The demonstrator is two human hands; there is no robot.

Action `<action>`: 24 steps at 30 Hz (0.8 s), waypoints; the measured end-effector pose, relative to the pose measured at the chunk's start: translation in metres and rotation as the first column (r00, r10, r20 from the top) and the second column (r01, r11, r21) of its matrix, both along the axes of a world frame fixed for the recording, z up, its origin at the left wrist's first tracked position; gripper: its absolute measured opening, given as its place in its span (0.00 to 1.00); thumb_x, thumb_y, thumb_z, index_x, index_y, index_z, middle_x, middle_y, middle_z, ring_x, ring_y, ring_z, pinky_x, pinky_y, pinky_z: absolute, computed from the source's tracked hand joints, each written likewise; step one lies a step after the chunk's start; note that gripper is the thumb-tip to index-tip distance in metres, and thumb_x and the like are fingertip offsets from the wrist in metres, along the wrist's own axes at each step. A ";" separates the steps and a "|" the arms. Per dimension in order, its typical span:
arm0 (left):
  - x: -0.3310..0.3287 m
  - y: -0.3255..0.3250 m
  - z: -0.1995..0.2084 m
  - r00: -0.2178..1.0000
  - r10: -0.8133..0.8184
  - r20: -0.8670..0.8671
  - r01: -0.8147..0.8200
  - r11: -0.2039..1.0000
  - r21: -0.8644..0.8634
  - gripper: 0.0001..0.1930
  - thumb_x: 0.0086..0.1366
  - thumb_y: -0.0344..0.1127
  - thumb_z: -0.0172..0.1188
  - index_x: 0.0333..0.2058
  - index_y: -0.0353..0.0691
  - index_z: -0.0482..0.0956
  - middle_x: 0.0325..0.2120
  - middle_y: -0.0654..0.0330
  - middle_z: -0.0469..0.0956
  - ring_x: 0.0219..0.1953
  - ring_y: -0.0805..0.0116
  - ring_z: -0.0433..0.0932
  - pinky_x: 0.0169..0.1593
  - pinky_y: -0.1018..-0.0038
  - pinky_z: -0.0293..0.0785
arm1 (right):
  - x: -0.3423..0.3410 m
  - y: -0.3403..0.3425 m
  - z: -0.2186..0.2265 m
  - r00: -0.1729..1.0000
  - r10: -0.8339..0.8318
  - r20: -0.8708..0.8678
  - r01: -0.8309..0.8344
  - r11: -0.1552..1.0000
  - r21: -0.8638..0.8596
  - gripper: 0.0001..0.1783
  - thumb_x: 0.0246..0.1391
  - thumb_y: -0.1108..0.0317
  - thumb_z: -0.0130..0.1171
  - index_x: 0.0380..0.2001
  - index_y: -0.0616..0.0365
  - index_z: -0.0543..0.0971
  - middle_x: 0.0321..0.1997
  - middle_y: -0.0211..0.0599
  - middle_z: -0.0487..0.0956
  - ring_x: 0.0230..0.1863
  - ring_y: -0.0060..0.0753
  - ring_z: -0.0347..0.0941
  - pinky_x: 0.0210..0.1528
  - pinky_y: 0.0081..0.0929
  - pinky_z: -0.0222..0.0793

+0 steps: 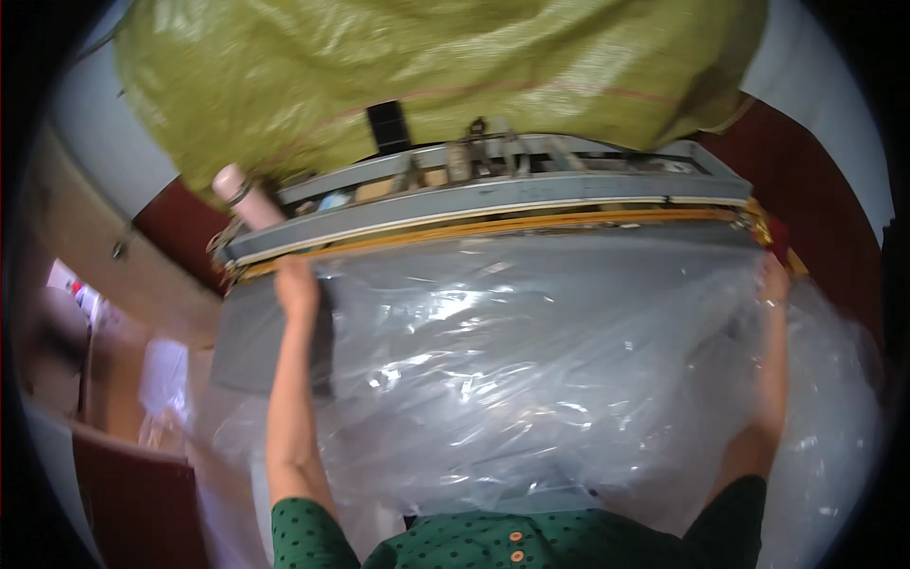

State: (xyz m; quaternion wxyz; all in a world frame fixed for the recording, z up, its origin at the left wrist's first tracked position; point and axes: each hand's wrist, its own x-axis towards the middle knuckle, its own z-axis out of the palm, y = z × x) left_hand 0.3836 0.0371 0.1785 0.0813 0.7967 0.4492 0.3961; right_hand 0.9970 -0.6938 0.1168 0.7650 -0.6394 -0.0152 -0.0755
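A wide sheet of clear plastic film point(493, 351) lies stretched over a grey work surface point(254, 346) and spills toward my body and off to the right. My left hand point(297, 284) is closed on the film's far left corner, just short of an orange strip point(531, 226). At the far right corner, my right hand point(773, 282) pinches the film, its fingertips partly blurred and covered by plastic. Both arms reach forward, spread wide apart.
Behind the strip runs a long grey metal trough point(493, 197) with tools and small items inside. A pink bottle point(248, 197) leans at its left end. A black phone-like slab point(388, 127) rests against a yellow-green tarp point(455, 66). A doorway point(104, 370) opens at left.
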 end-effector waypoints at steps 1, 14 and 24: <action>0.016 -0.001 0.003 0.979 0.001 0.204 -0.002 1.000 0.005 0.11 0.62 0.36 0.45 0.29 0.33 0.70 0.22 0.47 0.72 0.26 0.53 0.70 0.34 0.63 0.67 | -0.001 -0.007 0.010 0.988 -0.068 0.136 0.076 0.995 -0.059 0.12 0.53 0.61 0.54 0.29 0.60 0.76 0.29 0.26 0.75 0.30 0.21 0.69 0.34 0.23 0.65; -0.036 0.108 -0.067 0.832 0.038 0.554 0.105 0.969 -0.224 0.08 0.62 0.32 0.49 0.24 0.39 0.65 0.18 0.69 0.61 0.22 0.78 0.58 0.27 0.80 0.58 | -0.044 0.183 0.011 0.929 0.021 0.371 0.091 0.955 -0.281 0.09 0.54 0.66 0.54 0.26 0.59 0.71 0.19 0.23 0.69 0.21 0.14 0.60 0.24 0.16 0.59; -0.035 0.118 -0.066 0.798 -0.009 0.603 0.133 0.978 -0.163 0.07 0.61 0.32 0.53 0.26 0.41 0.65 0.21 0.70 0.62 0.23 0.79 0.58 0.28 0.83 0.58 | -0.038 0.189 0.013 0.920 -0.115 0.376 0.252 0.906 -0.340 0.11 0.48 0.67 0.59 0.24 0.59 0.68 0.18 0.27 0.72 0.18 0.17 0.65 0.21 0.18 0.62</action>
